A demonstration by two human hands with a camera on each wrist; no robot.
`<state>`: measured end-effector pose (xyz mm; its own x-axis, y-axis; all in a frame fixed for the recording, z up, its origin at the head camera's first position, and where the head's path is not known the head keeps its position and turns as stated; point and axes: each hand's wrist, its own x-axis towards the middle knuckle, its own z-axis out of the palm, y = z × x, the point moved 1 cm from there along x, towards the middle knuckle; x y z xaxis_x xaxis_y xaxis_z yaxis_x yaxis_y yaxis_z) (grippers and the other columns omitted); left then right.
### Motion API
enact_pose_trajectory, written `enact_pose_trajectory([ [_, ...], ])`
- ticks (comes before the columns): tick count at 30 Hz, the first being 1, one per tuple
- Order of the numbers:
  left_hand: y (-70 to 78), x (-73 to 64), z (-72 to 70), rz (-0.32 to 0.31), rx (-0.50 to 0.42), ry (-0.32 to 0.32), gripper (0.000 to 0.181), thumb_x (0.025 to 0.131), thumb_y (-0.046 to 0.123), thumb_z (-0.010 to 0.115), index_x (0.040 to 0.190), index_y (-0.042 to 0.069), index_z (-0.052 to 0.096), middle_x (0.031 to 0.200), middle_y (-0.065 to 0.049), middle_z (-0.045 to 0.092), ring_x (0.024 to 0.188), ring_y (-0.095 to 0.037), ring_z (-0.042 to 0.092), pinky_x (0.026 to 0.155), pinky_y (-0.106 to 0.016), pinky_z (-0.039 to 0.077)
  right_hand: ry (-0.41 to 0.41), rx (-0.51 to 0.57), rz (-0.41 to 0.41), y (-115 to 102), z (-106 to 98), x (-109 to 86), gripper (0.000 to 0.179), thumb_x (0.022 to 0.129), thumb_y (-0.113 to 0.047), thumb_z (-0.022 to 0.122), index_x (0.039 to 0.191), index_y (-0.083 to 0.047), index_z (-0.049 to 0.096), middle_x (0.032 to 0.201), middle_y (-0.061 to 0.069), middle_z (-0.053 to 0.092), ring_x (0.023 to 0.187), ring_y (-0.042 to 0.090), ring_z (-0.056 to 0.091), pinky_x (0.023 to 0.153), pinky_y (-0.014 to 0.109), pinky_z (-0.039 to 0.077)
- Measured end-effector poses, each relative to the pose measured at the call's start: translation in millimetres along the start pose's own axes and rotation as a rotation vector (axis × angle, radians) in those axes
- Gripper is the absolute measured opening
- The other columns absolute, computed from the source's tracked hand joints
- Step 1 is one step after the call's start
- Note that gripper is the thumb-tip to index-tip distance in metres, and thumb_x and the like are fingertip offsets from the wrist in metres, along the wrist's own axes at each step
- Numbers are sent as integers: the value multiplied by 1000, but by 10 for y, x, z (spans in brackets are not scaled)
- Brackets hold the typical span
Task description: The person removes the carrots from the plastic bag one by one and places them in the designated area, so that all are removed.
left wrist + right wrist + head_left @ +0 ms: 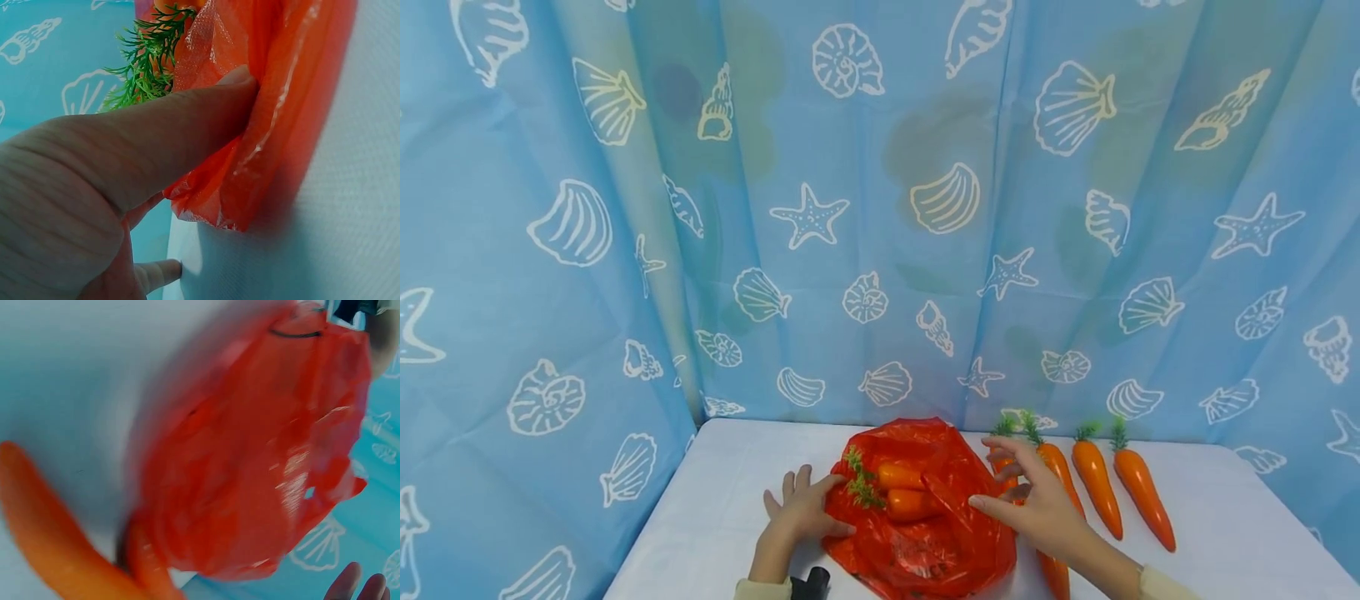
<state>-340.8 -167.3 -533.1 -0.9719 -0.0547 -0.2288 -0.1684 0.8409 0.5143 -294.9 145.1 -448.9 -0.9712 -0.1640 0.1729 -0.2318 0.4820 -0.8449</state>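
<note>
A crumpled red plastic bag point(917, 558) lies on the table with its mouth spread. Two orange carrots point(913, 505) with green leafy tops point(863, 483) show inside it. At the bag's left edge, my left hand point(805, 508) has its fingers spread, thumb and forefinger touching the plastic. Up close in the left wrist view, the thumb point(181, 125) rests against a fold of the bag point(262, 144). My right hand point(1037, 500) hovers by the bag's right side, fingers apart and holding nothing; in the right wrist view only its fingertips point(356, 587) show.
Several more carrots point(1142, 496) lie on the white table point(730, 467) to the right of the bag, partly behind my right hand. A blue curtain point(865, 208) with white shell prints hangs behind and at the sides. A black object point(816, 581) sits by my left wrist.
</note>
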Motion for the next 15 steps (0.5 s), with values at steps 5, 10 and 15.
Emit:
enact_pose_trajectory([
  [5,-13,-13,29,-17,-6,-29,79,50,37,87,123,30,57,145,-19,29,134,-49,10,99,-74,-9,-66,31,46,-122,119,-63,65,70,-38,78,125,-36,44,114,0,53,89,21,55,72,23,53],
  [10,-8,30,-4,5,3,-3,79,50,38,86,123,29,57,144,-19,30,133,-49,12,99,-74,-8,-118,44,39,-142,240,-58,62,71,-38,77,124,-38,44,116,1,53,91,23,55,76,23,52],
  [15,1,43,-18,-4,11,-4,80,49,38,86,124,29,57,144,-20,30,133,-50,12,100,-74,-6,-190,57,36,-123,374,-50,62,73,-41,75,125,-34,44,116,4,52,90,23,55,74,23,52],
])
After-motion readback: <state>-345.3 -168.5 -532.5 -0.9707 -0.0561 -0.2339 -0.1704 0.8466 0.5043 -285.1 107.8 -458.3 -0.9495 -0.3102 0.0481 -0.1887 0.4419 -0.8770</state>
